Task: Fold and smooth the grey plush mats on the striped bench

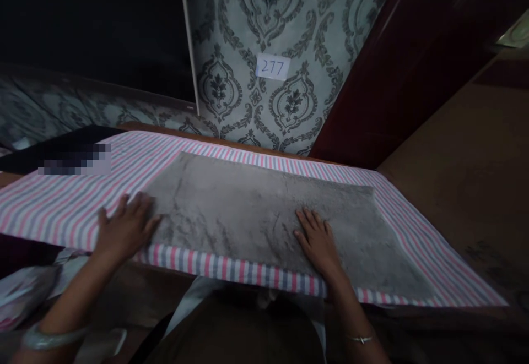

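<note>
Grey cloth (243,210), long axis sideways; left hand (124,229), right hand (319,243): grip splayed, empty.

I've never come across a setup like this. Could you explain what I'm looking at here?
There is no machine here: a person works with two bare hands. The single picture comes from a camera worn on the head, looking forward and down.

A striped cloth covers the surface ahead, and a grey cloth lies spread out on it. The left hand, slightly blurred, is spread at the grey cloth's left end; the right hand rests palm-down on the grey cloth. Neither hand grips anything.

On the patterned wall behind is a paper marked 277.
</note>
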`<state>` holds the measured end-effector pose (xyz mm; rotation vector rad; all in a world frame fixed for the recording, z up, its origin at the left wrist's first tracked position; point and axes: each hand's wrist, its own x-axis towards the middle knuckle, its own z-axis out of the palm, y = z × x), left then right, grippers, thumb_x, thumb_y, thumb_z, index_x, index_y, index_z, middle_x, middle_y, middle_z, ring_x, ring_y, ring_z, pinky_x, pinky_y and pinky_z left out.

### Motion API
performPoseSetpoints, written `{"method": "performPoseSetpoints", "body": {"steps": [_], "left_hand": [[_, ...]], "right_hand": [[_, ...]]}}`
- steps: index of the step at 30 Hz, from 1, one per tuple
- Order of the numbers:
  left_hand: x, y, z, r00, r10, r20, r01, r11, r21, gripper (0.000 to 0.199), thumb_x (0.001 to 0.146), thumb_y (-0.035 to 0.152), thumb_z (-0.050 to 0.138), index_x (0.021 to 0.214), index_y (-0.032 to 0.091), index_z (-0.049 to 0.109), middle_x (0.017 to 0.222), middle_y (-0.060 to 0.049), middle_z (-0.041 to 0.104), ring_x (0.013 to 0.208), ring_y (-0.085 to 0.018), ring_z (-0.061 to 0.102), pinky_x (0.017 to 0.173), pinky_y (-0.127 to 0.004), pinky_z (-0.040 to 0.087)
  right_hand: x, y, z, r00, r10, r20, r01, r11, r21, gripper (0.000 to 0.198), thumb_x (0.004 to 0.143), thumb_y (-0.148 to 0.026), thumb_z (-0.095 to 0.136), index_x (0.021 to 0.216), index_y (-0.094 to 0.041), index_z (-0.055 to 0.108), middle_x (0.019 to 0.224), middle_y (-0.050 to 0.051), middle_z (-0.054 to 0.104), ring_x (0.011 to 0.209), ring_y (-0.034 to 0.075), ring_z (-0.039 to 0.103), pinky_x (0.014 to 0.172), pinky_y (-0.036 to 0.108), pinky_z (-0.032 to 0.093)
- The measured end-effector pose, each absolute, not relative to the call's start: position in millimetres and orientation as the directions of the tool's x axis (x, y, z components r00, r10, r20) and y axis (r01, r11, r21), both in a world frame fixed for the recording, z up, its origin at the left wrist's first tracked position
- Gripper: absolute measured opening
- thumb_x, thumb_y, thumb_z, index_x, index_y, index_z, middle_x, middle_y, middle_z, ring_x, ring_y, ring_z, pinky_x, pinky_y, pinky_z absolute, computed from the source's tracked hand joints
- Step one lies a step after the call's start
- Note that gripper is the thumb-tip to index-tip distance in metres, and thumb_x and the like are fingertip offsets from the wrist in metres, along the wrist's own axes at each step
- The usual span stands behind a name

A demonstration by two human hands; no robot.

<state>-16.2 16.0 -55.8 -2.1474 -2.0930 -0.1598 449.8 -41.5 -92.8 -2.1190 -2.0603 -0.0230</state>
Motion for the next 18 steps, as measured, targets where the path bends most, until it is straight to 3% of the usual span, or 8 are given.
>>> {"method": "performPoseSetpoints", "body": {"steps": [2, 6, 9, 11, 18], "left_hand": [[21.9, 18.3, -45.7, 0.095, 0.977, 0.192, 0.995, -0.095, -0.007, 0.060, 0.097, 0.043, 0.031, 0.148, 0.016, 0.042, 0.160, -0.015, 0.032, 0.149, -0.037, 0.025, 0.115, -0.066, 0.025], [89.8, 26.8, -50.9, 0.451, 0.881, 0.143, 0.889, -0.458, 0.017, 0.062, 0.097, 0.047, 0.035, 0.153, 0.019, 0.035, 0.162, -0.013, 0.028, 0.151, -0.030, 0.023, 0.120, -0.058, 0.021], [101.4, 33.6, -67.4, 0.577, 0.809, 0.117, 0.810, -0.585, 0.050, 0.063, 0.098, 0.054, 0.035, 0.154, 0.026, 0.032, 0.163, -0.009, 0.025, 0.151, -0.029, 0.022, 0.120, -0.057, 0.020], [87.6, 37.6, -75.4, 0.542, 0.828, 0.141, 0.832, -0.553, 0.049, 0.064, 0.098, 0.056, 0.033, 0.155, 0.028, 0.031, 0.163, -0.008, 0.026, 0.151, -0.030, 0.022, 0.120, -0.058, 0.020], [2.7, 46.4, -72.5, 0.225, 0.962, 0.153, 0.974, -0.224, -0.024, 0.063, 0.098, 0.049, 0.030, 0.155, 0.023, 0.031, 0.163, -0.009, 0.026, 0.152, -0.031, 0.020, 0.117, -0.058, 0.024]], "right_hand": [[451.3, -40.5, -97.7, 0.030, 0.987, 0.159, 0.995, -0.014, -0.100, 0.055, 0.100, -0.039, 0.036, 0.153, -0.026, 0.039, 0.162, 0.006, 0.033, 0.149, 0.029, 0.026, 0.118, 0.054, 0.023], [455.0, -39.2, -108.2, 0.013, 0.977, 0.212, 0.998, 0.001, -0.067, 0.054, 0.100, -0.038, 0.035, 0.153, -0.027, 0.040, 0.160, 0.006, 0.036, 0.149, 0.028, 0.028, 0.116, 0.054, 0.025], [457.2, -39.6, -113.5, 0.001, 0.971, 0.237, 0.998, 0.013, -0.060, 0.054, 0.100, -0.039, 0.032, 0.153, -0.028, 0.039, 0.160, 0.005, 0.037, 0.149, 0.028, 0.027, 0.116, 0.055, 0.027], [458.5, -39.9, -115.9, -0.003, 0.970, 0.243, 0.998, 0.018, -0.062, 0.055, 0.100, -0.041, 0.030, 0.153, -0.028, 0.039, 0.160, 0.005, 0.037, 0.149, 0.028, 0.027, 0.116, 0.055, 0.027], [460.8, -38.0, -120.6, -0.016, 0.965, 0.261, 0.998, 0.033, -0.062, 0.055, 0.100, -0.042, 0.031, 0.152, -0.026, 0.041, 0.160, 0.006, 0.037, 0.149, 0.029, 0.027, 0.116, 0.056, 0.027]]}}
